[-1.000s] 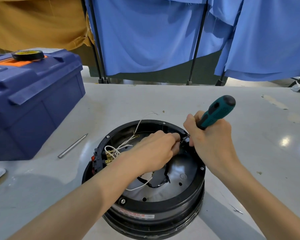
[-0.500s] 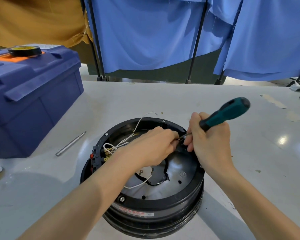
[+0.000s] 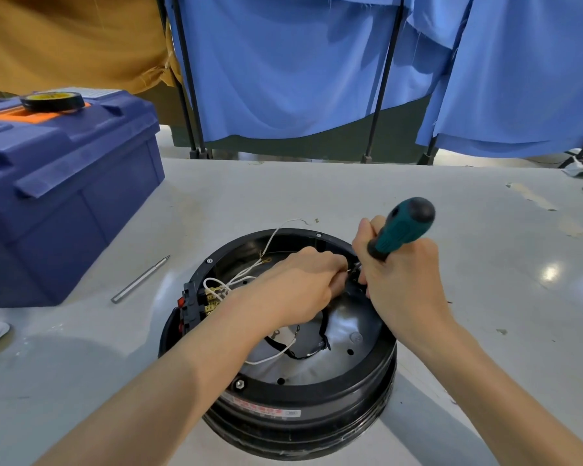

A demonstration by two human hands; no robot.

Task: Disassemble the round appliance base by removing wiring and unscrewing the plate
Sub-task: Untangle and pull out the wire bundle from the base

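Note:
The round black appliance base (image 3: 303, 395) stands on the grey table, open side up, with a shiny metal plate (image 3: 347, 334) inside. White wires (image 3: 236, 280) run from a terminal block (image 3: 196, 304) at its left rim. My right hand (image 3: 401, 280) grips a green-handled screwdriver (image 3: 401, 227), its tip down at the inner right rim. My left hand (image 3: 297, 287) reaches inside the base and pinches something small right at the screwdriver tip; what it pinches is hidden by the fingers.
A blue toolbox (image 3: 58, 193) stands at the left with a roll of black tape (image 3: 53, 101) on its lid. A metal screwdriver bit (image 3: 140, 280) lies on the table (image 3: 485, 297) between toolbox and base. Blue curtains on black stands hang behind.
The screwdriver handle tilted out to the right and has now swung back more upright. Both hands stay at the same spot on the inner right rim.

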